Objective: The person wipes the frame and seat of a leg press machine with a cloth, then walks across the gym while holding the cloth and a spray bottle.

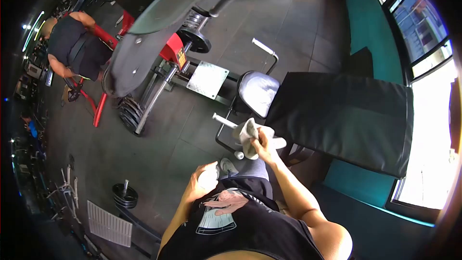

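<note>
My right hand (263, 143) grips a grey-white cloth (246, 134) and presses it around the white handle (224, 121) of a gym machine, just beside the machine's small padded seat (258, 91). Down near my waist, my left hand (201, 179) is closed around a white spray bottle (210, 175). A large black back pad (344, 115) lies to the right of the cloth. My black shirt fills the bottom of the view.
A leg-press machine with a red frame (172, 51) and a steel foot plate (208, 80) stands ahead. Weight plates (129, 113) lean at its base, and more (124, 195) lie at lower left. Another person (72, 43) exercises at far left. Windows (426, 67) line the right.
</note>
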### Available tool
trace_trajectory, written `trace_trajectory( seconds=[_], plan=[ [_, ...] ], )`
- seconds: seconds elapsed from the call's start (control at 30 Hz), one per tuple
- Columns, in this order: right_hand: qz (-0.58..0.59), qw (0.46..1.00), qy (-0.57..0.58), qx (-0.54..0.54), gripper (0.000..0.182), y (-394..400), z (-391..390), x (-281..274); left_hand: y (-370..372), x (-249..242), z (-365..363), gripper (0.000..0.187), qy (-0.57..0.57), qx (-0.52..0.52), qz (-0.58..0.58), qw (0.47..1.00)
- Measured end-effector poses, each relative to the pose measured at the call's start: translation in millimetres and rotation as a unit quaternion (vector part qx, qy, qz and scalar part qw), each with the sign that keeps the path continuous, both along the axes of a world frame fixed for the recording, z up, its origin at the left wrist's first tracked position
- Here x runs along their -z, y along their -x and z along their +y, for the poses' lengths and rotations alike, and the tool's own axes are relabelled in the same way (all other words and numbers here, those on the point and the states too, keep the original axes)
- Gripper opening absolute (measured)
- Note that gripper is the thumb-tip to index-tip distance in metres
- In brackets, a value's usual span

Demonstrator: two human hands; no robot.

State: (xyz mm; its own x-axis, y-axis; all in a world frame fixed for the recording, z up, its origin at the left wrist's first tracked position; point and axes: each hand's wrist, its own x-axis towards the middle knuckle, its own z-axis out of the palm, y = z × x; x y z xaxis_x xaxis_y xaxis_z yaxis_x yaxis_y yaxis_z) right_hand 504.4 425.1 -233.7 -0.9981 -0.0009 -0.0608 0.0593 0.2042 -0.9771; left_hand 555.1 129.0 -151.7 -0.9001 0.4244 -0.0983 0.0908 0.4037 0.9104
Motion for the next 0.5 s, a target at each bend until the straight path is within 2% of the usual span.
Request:
trace_trajectory(
  seconds=[0.03, 0.1, 0.13, 0.17, 0.2, 0.27, 0.37, 0.43, 0.5],
  plan=[
    [0.007, 1.0, 0.008, -0.02, 0.033, -4, -7, -20, 4, -2, 0, 0.063, -0.015, 0.008, 0.016, 1.0],
    [0.008, 0.993, 0.096, 0.075, 0.037, -17, -43, -75, 12, -14, 3, 0.065, -0.04, 0.035, 0.04, 0.998],
    [-0.001, 0.996, 0.073, 0.042, 0.048, -21, -45, -70, 15, -19, 4, 0.063, -0.041, 0.045, 0.056, 0.997],
    [-0.044, 0.998, 0.031, 0.019, 0.049, -27, -48, -89, 17, -22, 5, 0.062, -0.04, 0.055, 0.071, 0.995],
    [-0.063, 0.998, -0.002, 0.016, 0.045, -30, -53, -106, 22, -22, 5, 0.06, -0.058, 0.084, 0.095, 0.99],
    [-0.091, 0.995, -0.042, 0.014, 0.033, -40, -60, -116, 27, -27, 13, 0.052, -0.082, 0.124, 0.069, 0.987],
    [-0.011, 0.999, -0.038, 0.035, 0.028, -53, -64, -122, 32, -35, 23, 0.045, -0.096, 0.158, 0.088, 0.979],
    [0.031, 0.998, 0.04, 0.046, 0.027, -55, -69, -122, 34, -41, 30, 0.049, -0.129, 0.167, 0.098, 0.972],
    [0.016, 0.999, -0.008, 0.034, 0.031, -55, -62, -124, 35, -43, 34, 0.048, -0.148, 0.209, 0.061, 0.965]
  ],
)
